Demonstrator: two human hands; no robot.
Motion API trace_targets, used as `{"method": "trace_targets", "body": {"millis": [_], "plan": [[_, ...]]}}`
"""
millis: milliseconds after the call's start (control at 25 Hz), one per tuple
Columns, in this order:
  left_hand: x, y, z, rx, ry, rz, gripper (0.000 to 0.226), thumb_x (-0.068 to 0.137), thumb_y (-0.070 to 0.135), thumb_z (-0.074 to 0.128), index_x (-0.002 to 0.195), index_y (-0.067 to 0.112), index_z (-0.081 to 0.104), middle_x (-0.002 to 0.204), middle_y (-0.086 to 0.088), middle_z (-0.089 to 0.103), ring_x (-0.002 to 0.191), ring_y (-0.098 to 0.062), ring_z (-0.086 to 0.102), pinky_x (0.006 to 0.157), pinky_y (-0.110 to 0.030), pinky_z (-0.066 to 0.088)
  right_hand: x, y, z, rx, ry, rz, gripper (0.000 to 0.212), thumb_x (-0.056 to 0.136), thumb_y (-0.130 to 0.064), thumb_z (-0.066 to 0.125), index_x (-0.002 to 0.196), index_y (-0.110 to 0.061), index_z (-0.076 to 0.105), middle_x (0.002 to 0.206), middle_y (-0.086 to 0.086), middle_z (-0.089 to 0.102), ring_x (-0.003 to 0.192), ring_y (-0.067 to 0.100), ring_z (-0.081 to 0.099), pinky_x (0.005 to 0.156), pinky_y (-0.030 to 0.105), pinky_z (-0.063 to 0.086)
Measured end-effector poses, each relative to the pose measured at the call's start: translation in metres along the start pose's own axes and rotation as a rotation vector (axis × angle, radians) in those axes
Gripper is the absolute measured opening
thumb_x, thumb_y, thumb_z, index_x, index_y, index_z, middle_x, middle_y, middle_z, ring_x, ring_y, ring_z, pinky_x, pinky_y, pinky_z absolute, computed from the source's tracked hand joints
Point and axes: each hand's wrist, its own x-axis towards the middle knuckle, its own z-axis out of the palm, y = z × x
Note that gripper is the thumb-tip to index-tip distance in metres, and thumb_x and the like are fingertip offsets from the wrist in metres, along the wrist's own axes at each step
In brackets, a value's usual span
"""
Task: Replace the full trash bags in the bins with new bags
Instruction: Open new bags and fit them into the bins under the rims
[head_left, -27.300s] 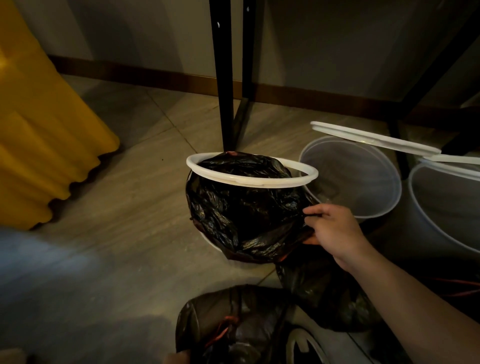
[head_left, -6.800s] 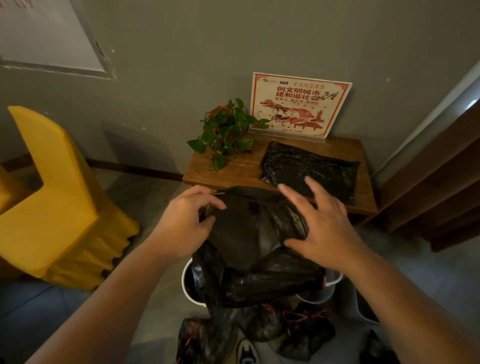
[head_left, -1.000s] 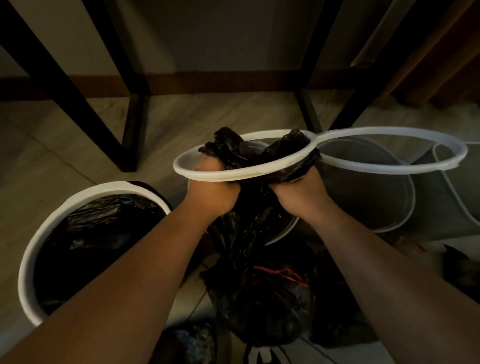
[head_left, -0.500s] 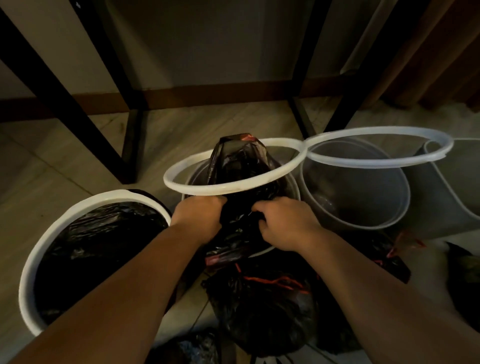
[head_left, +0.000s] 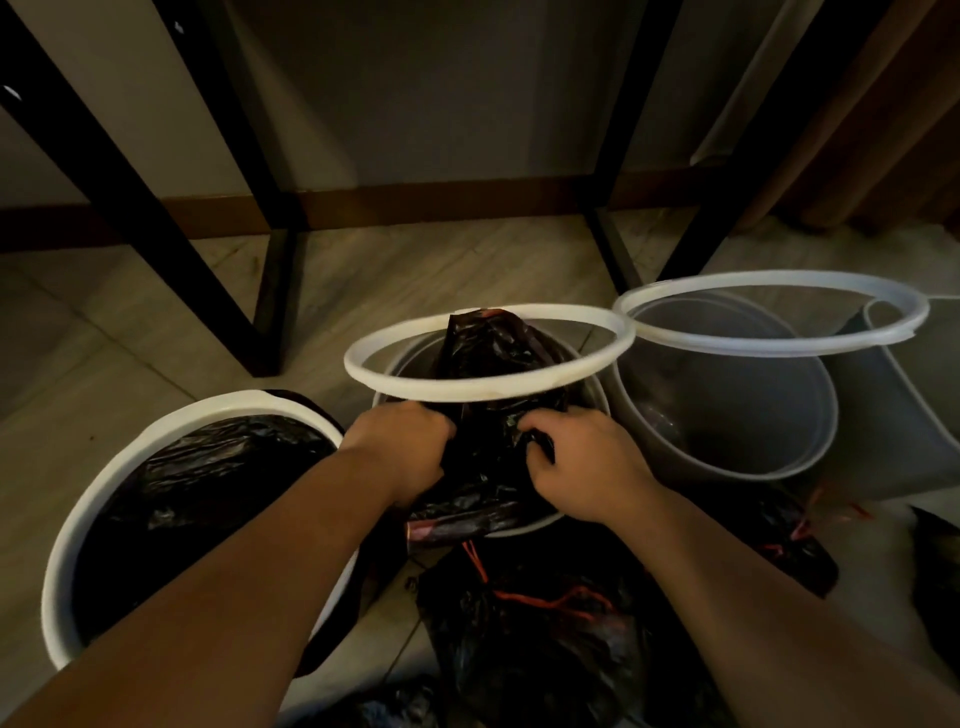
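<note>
Both hands are down at the near rim of the middle bin (head_left: 413, 368). The left hand (head_left: 402, 449) and right hand (head_left: 582, 467) have their fingers (head_left: 537, 447) curled tight into the black plastic of the new bag (head_left: 493, 353), one fistful each. The bag rises through the loose white ring (head_left: 467, 395), which sits tilted above the bin with its twelve o'clock edge higher than the edge nearest us.

What worries us is that ring. As far as we can see only the bag is holding it up, so a hard tug could tip it off toward nine o'clock, or drop it crooked so it pinches the plastic on one side only. The bag is bunched in the centre rather than spread, so seating the ring now would probably leave a lopsided liner that slips inside under the first load. The film looks thin, and a nail could split it.

At three o'clock the second ring (head_left: 769, 348) touches ours, so a jolt may knock it off the bare bin (head_left: 727, 431). At nine o'clock the lined bin (head_left: 234, 402) crowds our left forearm. At six o'clock the full bags (head_left: 535, 639) lie on the floor (head_left: 415, 270), and a red drawstring (head_left: 545, 603) could catch a foot.
</note>
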Motion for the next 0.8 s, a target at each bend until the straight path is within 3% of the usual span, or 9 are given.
{"method": "trace_targets", "body": {"millis": [280,360,480,600,680,800], "plan": [[-0.018,-0.034,0.002,0.020,-0.106,0.029,0.017,0.092,0.014,0.059,0.103,0.024,0.068,0.093,0.002,0.065,0.090,-0.023,0.065,0.084,-0.045,0.060,0.009,-0.023,0.013,0.084,-0.176,-0.035,0.037,0.085,-0.035,0.053,0.118,-0.034,0.069,0.091,-0.008,0.065,0.082,0.015,0.062,0.068,0.032,0.055],[-0.024,-0.034,0.001,-0.025,-0.093,0.042,0.027,0.091,0.012,0.060,0.113,0.024,0.070,0.100,0.000,0.068,0.093,-0.022,0.065,0.085,-0.043,0.059,0.010,-0.023,0.012,0.117,-0.184,-0.032,0.038,0.087,-0.036,0.054,0.122,-0.033,0.070,0.096,-0.007,0.068,0.080,0.011,0.060,0.069,0.031,0.055],[-0.034,-0.022,0.001,-0.189,0.024,0.015,0.040,0.086,0.011,0.063,0.124,0.025,0.066,0.114,-0.004,0.068,0.107,-0.027,0.064,0.089,-0.042,0.057,0.009,-0.021,0.002,0.205,-0.098,-0.018,0.029,0.094,-0.043,0.059,0.118,-0.032,0.073,0.100,-0.005,0.072,0.086,0.010,0.067,0.078,0.037,0.061],[-0.050,-0.007,0.004,-0.363,0.210,-0.042,0.054,0.082,0.006,0.063,0.131,0.028,0.063,0.123,-0.007,0.067,0.115,-0.031,0.063,0.090,-0.045,0.058,0.010,-0.012,-0.012,0.193,0.078,0.034,0.022,0.095,-0.038,0.061,0.110,-0.031,0.075,0.100,-0.001,0.065,0.090,0.016,0.064,0.080,0.032,0.053],[-0.059,-0.003,0.004,-0.404,0.329,-0.086,0.054,0.082,0.003,0.063,0.131,0.025,0.067,0.121,-0.009,0.069,0.112,-0.032,0.065,0.089,-0.046,0.059,0.011,-0.002,-0.024,0.198,0.125,0.108,0.024,0.092,-0.031,0.063,0.114,-0.033,0.074,0.103,-0.004,0.057,0.092,0.013,0.057,0.083,0.027,0.043],[-0.064,-0.010,-0.002,-0.437,0.423,-0.206,0.034,0.084,0.007,0.065,0.117,0.013,0.071,0.099,-0.013,0.070,0.093,-0.034,0.068,0.080,-0.047,0.060,0.009,0.002,-0.033,0.285,0.128,0.206,0.032,0.091,-0.022,0.065,0.121,-0.035,0.070,0.110,-0.003,0.062,0.096,0.014,0.059,0.084,0.028,0.044]]}}
